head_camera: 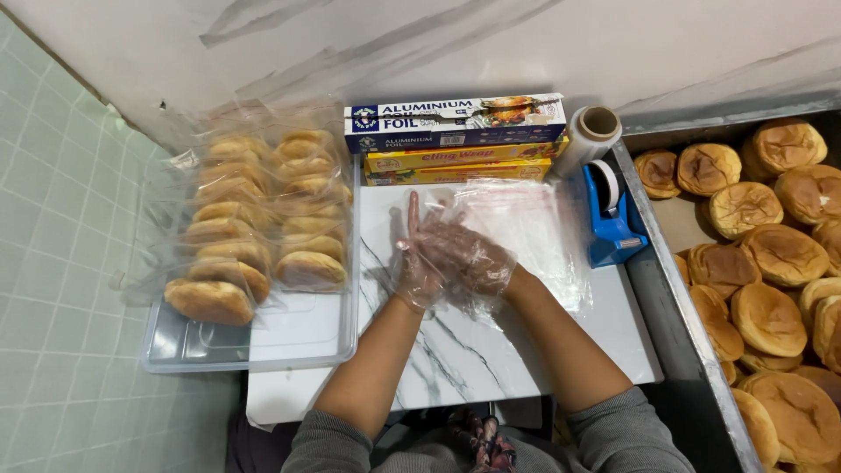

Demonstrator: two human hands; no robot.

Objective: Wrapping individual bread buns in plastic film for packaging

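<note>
Head view: both gloved hands are meeting over a clear plastic bag (526, 229) lying flat on the table (464, 350). The right hand (473, 258) is overlapping the left hand (419, 263); whether either grip is pinching film, I cannot tell. Judging by this, bag-opening is underway; separating its layers needs a fingertip pinch.

A clear, crinkled plastic bag (526, 232) lies flat on the marble-patterned board (491, 350).

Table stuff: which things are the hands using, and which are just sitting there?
In use:
left hand
right hand
clear plastic bags

Sitting there:
bagged buns
loose buns
foil box
wrap boxes
tape holder
plastic roll
</note>
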